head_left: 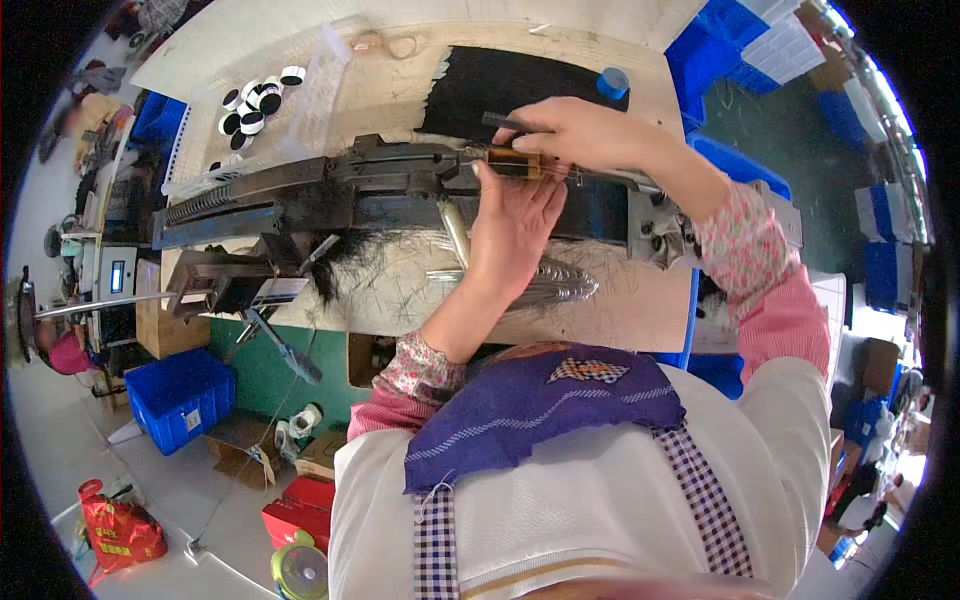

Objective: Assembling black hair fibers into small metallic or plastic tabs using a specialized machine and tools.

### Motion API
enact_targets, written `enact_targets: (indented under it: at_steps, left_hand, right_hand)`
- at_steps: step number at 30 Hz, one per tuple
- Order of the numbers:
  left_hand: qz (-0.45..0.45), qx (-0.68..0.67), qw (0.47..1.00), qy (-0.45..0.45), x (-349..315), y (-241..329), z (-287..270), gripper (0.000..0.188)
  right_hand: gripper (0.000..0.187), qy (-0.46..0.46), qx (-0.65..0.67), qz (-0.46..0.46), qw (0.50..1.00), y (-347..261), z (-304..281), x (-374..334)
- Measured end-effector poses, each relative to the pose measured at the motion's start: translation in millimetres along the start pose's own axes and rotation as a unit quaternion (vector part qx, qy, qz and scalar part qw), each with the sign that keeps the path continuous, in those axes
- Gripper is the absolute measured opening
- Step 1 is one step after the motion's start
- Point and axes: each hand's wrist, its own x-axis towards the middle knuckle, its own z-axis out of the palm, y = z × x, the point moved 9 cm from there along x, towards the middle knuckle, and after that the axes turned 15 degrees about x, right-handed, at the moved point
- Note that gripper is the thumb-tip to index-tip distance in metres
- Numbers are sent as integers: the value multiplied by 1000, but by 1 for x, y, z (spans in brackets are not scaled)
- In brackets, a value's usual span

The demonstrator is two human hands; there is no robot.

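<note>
A long dark metal machine (400,172) lies across the bench before me. Along its front edge my left hand (512,232) is raised, palm toward it, thumb apart and fingers stretched out beside a brass-coloured part (516,164). My right hand (592,136) reaches over the machine from the right, just above the left fingers. Its bent fingers are closed on a short dark strip (503,123); part of the grip is hidden. A pale metal lever (455,232) sticks out toward me, next to my left wrist.
Behind the machine are a clear tray (322,95) of black-and-white round pieces, a black cloth (480,85) and a blue round cap (612,83). Dark bristles (375,275) and a bundle of shiny wires (560,284) lie in front. A blue crate (180,400) stands on the floor.
</note>
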Motion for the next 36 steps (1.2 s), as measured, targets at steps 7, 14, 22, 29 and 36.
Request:
enact_targets:
  at_steps: [7, 14, 22, 29, 36]
  left_hand:
    - [-23, -201, 979, 32, -8, 25, -14, 83]
    - [23, -158, 986, 51, -18, 27, -14, 72]
    - [57, -107, 991, 64, -22, 29, -17, 66]
    - [26, -116, 990, 80, -18, 32, -17, 63]
    - [27, -119, 992, 20, -15, 31, -13, 63]
  right_hand:
    - [31, 198, -298, -173, 918, -62, 6, -52]
    - [12, 255, -152, -136, 945, -45, -10, -38]
    - [11, 193, -201, -150, 949, -52, 10, -22]
    - [9, 211, -228, -187, 932, -61, 6, -37]
    - [11, 202, -250, -173, 931, -54, 7, -34]
